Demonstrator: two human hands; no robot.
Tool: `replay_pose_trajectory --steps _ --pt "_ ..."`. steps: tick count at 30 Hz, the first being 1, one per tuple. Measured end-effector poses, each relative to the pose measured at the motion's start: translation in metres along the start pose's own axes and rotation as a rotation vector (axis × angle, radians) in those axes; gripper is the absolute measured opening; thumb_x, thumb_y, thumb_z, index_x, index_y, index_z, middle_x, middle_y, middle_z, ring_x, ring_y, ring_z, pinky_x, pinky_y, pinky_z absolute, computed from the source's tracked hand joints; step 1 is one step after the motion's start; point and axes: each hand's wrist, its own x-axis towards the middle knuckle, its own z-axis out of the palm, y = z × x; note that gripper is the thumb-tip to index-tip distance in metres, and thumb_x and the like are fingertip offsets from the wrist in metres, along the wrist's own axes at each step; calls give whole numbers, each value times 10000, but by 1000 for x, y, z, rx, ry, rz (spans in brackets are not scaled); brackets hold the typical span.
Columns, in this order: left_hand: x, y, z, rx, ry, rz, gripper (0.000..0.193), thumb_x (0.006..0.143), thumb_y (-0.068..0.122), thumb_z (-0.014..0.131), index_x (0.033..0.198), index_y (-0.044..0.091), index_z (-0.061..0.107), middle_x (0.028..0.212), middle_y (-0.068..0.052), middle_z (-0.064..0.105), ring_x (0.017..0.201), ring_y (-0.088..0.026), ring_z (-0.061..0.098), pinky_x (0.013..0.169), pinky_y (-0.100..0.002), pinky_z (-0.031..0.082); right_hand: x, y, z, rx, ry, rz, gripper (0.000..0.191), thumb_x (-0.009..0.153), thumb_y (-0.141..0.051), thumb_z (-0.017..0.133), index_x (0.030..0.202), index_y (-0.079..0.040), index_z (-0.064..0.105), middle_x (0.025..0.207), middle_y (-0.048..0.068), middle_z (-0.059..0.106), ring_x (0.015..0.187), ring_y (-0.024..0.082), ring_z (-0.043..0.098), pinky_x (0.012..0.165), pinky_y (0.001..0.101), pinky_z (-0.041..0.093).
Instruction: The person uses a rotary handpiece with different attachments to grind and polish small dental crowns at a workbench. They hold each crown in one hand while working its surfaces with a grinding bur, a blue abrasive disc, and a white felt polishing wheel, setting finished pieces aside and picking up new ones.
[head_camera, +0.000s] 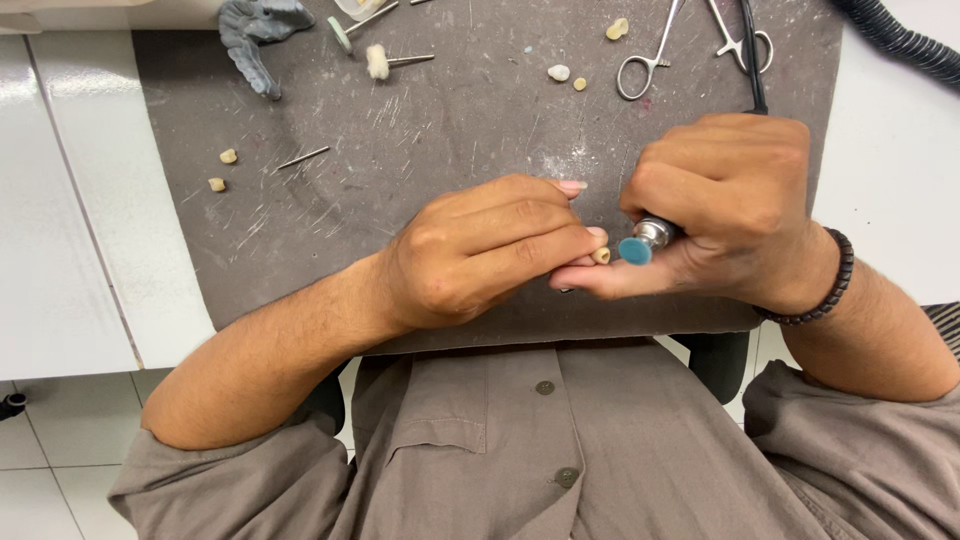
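We pinch a tiny cream tooth-shaped piece (601, 256) in our left hand (480, 250). At its 3 o'clock, our right hand (725, 215) grips a silver tool with a blue round tip (637, 248).

Left hand (480, 250) pinches a small cream tooth piece (601, 256) at its fingertips. Right hand (730, 215) holds a rotary handpiece (655, 233), its blue disc (634, 250) just beside the piece. Grey mat (450, 130) on bench; forceps (650, 50) at 1 o'clock, felt-tipped bur (385, 62) at 11 o'clock.
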Motion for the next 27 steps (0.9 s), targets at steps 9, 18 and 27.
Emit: replay_pose_trajectory --steps 9,18,27 --pt "1 -1 1 -8 -15 20 260 1019 30 751 1246 -59 662 1087 -126 690 1048 -286 720 1071 -440 605 -2 0 3 -40 -37 -12 585 715 -507 912 581 -102 512 500 23 445 421 174 433 415 325 310" --pt "1 -2 2 -34 2 17 249 1026 43 760 1230 -65 667 1066 -128 690 1025 -286 717 1087 -455 613 -1 -1 3 -29 -22 -13 605 737 -514 931 582 -107 510 500 19 444 427 175 437 420 329 309" --pt "-2 0 10 -389 -40 -179 194 1010 46 773 1192 36 704 1105 -88 743 1035 -245 746 981 -345 644 4 -6 -6 68 3 -66 650 712 -555 942 578 -103 496 505 13 401 427 182 414 418 341 290"
